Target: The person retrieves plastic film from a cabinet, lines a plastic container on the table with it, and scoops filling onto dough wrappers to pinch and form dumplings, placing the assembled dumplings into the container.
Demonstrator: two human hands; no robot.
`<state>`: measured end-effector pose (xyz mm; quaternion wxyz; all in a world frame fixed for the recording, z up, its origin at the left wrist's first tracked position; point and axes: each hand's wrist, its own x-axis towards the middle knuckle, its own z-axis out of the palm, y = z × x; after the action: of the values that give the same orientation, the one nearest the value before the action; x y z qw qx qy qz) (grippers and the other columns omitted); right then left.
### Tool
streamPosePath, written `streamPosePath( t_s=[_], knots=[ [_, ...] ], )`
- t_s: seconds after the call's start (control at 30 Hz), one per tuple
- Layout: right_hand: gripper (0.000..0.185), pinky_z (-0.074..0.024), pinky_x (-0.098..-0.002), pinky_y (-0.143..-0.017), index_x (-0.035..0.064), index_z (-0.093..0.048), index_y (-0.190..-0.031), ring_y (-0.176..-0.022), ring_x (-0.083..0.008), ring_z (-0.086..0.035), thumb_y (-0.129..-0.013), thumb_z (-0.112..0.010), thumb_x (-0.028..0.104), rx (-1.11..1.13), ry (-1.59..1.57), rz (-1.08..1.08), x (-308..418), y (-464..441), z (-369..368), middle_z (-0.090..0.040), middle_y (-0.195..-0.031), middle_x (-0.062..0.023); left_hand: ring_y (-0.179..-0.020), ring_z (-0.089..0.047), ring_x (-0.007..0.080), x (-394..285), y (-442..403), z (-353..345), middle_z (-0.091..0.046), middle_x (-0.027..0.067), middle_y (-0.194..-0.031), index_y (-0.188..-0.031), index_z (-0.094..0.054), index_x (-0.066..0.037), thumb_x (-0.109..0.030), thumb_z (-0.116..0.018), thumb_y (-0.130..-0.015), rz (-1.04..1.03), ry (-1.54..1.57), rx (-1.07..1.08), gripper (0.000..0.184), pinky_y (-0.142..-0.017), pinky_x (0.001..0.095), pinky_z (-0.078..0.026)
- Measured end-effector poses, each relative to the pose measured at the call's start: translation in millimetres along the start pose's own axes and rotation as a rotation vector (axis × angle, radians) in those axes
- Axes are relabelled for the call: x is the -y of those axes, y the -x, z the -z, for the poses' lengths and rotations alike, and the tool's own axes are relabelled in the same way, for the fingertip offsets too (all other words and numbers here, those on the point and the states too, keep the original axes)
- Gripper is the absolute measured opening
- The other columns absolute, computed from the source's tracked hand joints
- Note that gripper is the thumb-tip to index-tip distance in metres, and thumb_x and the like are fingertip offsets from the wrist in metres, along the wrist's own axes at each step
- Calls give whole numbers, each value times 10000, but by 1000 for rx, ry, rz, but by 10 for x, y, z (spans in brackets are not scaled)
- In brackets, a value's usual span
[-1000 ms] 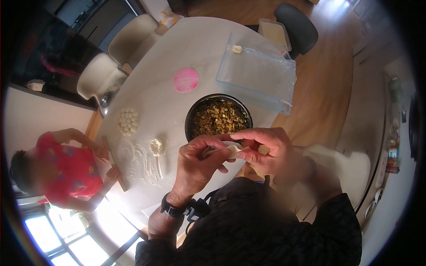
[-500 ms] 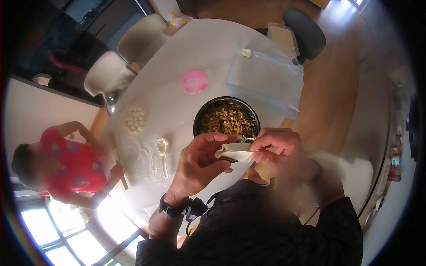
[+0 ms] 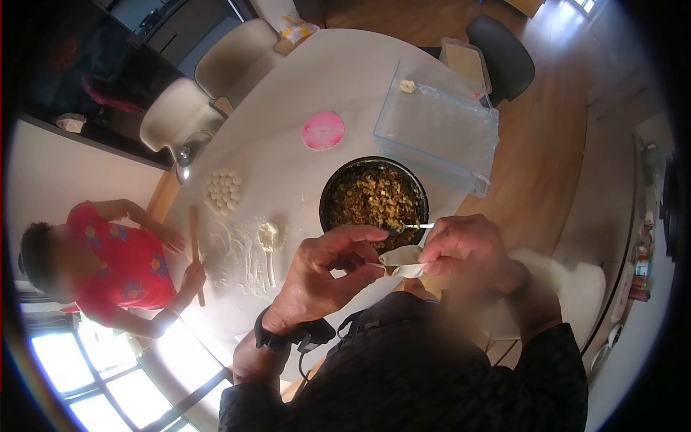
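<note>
A folded dumpling (image 3: 403,258), pale and partly pinched together, is held between my hands above the table's near edge. My left hand (image 3: 320,277) pinches its left end between thumb and fingers. At its right end, the thumb and fingers of my right hand (image 3: 464,248) grip the dough. Just beyond them stands a dark bowl (image 3: 323,205) of chopped filling (image 3: 374,194). A spoon (image 3: 420,226) rests in the bowl, its light handle pointing right, close to my right fingers.
A glass tray (image 3: 439,129) holding one dumpling (image 3: 407,86) stands at back right. Further left lie a pink disc (image 3: 323,131), several dough pieces (image 3: 222,191) and a floury spoon (image 3: 269,252). Another person in red (image 3: 126,266) has a hand on a rolling pin (image 3: 194,237).
The dumpling has turned and sits slightly further right and lower, and my left fingers have shifted onto its end. The view has moved a little. The other person's rolling pin has turned more upright.
</note>
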<state>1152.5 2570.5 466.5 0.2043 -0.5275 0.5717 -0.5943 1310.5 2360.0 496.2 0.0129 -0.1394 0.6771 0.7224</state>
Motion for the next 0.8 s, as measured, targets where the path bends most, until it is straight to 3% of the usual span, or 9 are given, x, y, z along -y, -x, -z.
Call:
streamPosePath(
  t_s=[0.3, 0.4, 0.5, 0.6, 0.8],
  knots=[
    [121, -537, -301, -630, 26, -724, -946, -728, -212, -699, -848, -795, 28, 23, 30, -10, 38, -30, -30, -728, -848, -93, -806, -701, 122, 14, -50, 20, -731, 70, -896, -1035, -757, -13, 75, -762, -840, -147, -252, 96, 214, -729, 259, -572],
    [117, -534, -303, -619, 24, -716, -933, -720, -214, -696, -846, -794, 23, 22, 41, -8, 29, -23, -39, -722, -837, -95, -796, -700, 120, -165, -40, -81, -733, 75, -887, -1004, -762, -19, 73, -765, -837, -60, -268, 47, 190, -718, 257, -567],
    [111, -532, -308, -612, 23, -712, -928, -712, -216, -694, -850, -790, 28, 19, 32, -10, 35, -27, -52, -720, -832, -97, -733, -702, 155, -31, -99, -18, -728, 88, -855, -965, -742, -12, 64, -736, -853, -343, -396, 153, 136, -641, 282, -546],
    [103, -532, -311, -614, 21, -710, -927, -712, -217, -695, -859, -784, 43, 16, 39, -6, 36, -28, -56, -720, -830, -97, -719, -702, 187, -28, -66, -52, -724, 104, -850, -970, -742, -12, 69, -732, -850, -291, -355, 117, 146, -613, 303, -533],
    [90, -538, -309, -635, 18, -721, -928, -723, -218, -707, -875, -777, 65, -26, 52, -50, 41, -6, -59, -728, -840, -103, -809, -732, 188, -9, -50, -85, -731, 124, -887, -1001, -732, 7, 56, -741, -855, -254, -334, 61, 154, -692, 316, -586]
  ],
)
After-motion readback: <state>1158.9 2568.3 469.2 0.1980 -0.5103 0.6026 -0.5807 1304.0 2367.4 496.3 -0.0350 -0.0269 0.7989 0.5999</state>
